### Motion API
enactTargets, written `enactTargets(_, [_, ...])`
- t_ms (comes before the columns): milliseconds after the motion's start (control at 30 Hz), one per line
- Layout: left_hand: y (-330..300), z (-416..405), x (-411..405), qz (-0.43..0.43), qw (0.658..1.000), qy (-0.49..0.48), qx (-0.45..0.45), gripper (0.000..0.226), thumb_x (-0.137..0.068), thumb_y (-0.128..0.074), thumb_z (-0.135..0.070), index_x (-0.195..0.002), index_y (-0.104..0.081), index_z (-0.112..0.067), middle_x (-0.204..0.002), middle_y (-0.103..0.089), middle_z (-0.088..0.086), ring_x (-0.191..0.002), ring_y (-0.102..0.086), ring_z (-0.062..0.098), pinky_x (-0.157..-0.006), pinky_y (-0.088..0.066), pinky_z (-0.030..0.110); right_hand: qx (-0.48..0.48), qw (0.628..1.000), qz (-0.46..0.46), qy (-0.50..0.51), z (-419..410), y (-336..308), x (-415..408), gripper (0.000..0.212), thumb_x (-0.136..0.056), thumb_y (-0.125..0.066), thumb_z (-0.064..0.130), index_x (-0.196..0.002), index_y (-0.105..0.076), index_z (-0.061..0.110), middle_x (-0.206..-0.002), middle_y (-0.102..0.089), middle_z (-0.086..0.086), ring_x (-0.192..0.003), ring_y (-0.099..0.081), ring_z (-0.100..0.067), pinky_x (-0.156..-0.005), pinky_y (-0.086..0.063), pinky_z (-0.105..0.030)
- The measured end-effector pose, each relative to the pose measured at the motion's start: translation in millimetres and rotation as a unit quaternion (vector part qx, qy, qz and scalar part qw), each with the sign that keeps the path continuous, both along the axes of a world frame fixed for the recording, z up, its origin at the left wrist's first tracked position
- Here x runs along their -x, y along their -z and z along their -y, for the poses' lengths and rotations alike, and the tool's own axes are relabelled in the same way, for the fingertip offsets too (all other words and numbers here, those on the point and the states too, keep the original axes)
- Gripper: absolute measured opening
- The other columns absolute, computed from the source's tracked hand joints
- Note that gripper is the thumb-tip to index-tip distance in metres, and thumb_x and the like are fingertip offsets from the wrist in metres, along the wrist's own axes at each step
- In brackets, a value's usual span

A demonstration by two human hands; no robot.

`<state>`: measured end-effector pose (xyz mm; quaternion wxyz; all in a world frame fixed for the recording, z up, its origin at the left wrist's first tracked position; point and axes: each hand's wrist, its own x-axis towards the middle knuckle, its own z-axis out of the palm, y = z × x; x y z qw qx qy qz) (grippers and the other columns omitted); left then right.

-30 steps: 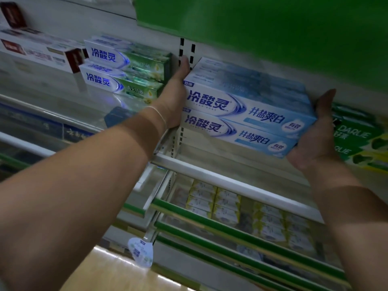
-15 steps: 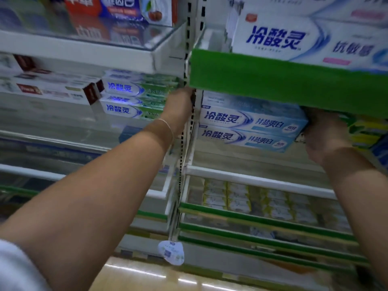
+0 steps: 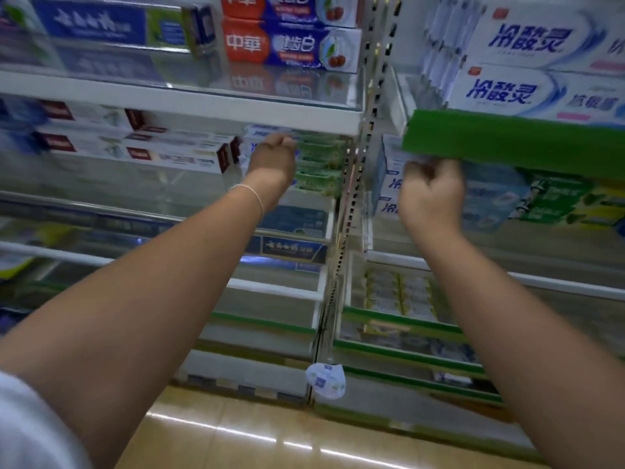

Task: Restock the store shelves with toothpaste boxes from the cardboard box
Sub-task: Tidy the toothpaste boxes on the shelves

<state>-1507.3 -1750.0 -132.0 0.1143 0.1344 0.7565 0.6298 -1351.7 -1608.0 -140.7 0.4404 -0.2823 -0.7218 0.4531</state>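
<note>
A stack of light-blue toothpaste boxes lies on the right bay's shelf, under a green shelf-edge strip. My right hand hovers in front of that stack with fingers curled and nothing in them. My left hand is in the left bay, fingers curled and holding nothing, in front of green-and-white toothpaste boxes. The cardboard box is out of view.
White toothpaste boxes stand on the shelf above the green strip. Red-and-blue boxes sit on the upper left glass shelf. A slotted upright divides the two bays. Green boxes lie right of the blue stack. Lower shelves hold more stock.
Both hands have let go of the blue stack, which now rests on the shelf. My left hand has shifted left into the neighbouring bay, and the view has tilted upward.
</note>
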Motion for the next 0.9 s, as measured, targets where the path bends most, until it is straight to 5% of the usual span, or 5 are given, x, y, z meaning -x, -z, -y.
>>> enactTargets(200, [10.7,35.3,28.4,0.006,0.997,-0.076,-0.027,0.028,-0.101,-0.04,-0.023,-0.117,-0.059,-0.01,-0.107,-0.062,0.009,-0.1,-0.056,0.027,-0.082,-0.045,0.03,0.06,0.99,0.043,-0.12,28.9,13.6,55.4,0.044,-0.101,-0.045,0.012,-0.145,-0.043,0.016,-0.144,-0.051,0.002,-0.13,-0.047,-0.009,-0.106,-0.035,-0.019])
enactTargets(367, [27.7,48.6,51.3,-0.011,0.995,-0.084,-0.046,0.037,-0.091,-0.045,-0.035,-0.113,-0.063,-0.011,-0.122,-0.061,0.019,-0.122,-0.052,0.037,-0.104,-0.04,0.041,0.04,0.984,0.067,-0.161,22.8,38.8,89.9,0.045,-0.104,-0.044,0.024,-0.148,-0.039,0.021,-0.124,-0.053,0.014,-0.1,-0.049,0.011,-0.093,-0.036,-0.016])
enactTargets(500, [44.7,54.1,68.1,-0.022,0.996,-0.08,-0.012,0.023,-0.1,-0.039,-0.025,-0.091,-0.059,-0.018,-0.099,-0.057,0.005,-0.092,-0.051,0.022,-0.082,-0.039,0.03,0.081,0.985,0.093,-0.125,17.2,56.3,116.2,0.041,-0.103,-0.041,0.031,-0.145,-0.042,0.028,-0.132,-0.056,0.002,-0.111,-0.055,-0.013,-0.093,-0.043,-0.03])
enactTargets(667, [59.5,44.9,91.7,-0.007,0.996,-0.092,0.012,0.041,-0.105,-0.033,-0.036,-0.134,-0.052,-0.013,-0.119,-0.056,0.003,-0.101,-0.052,0.015,-0.081,-0.038,0.021,0.162,0.975,0.104,-0.11,11.6,74.8,138.1,0.055,-0.102,-0.039,0.043,-0.154,-0.023,0.035,-0.157,-0.034,-0.003,-0.139,-0.038,-0.027,-0.114,-0.032,-0.048])
enactTargets(900, [63.9,32.2,125.9,0.036,0.998,-0.035,-0.026,0.06,-0.096,-0.031,-0.058,-0.127,-0.059,-0.015,-0.121,-0.065,0.008,-0.097,-0.066,0.018,-0.075,-0.053,0.027,0.181,0.98,0.056,-0.067,-1.1,83.9,174.2,0.058,-0.103,-0.035,0.049,-0.156,-0.023,0.029,-0.159,-0.03,0.001,-0.141,-0.034,-0.02,-0.11,-0.027,-0.032])
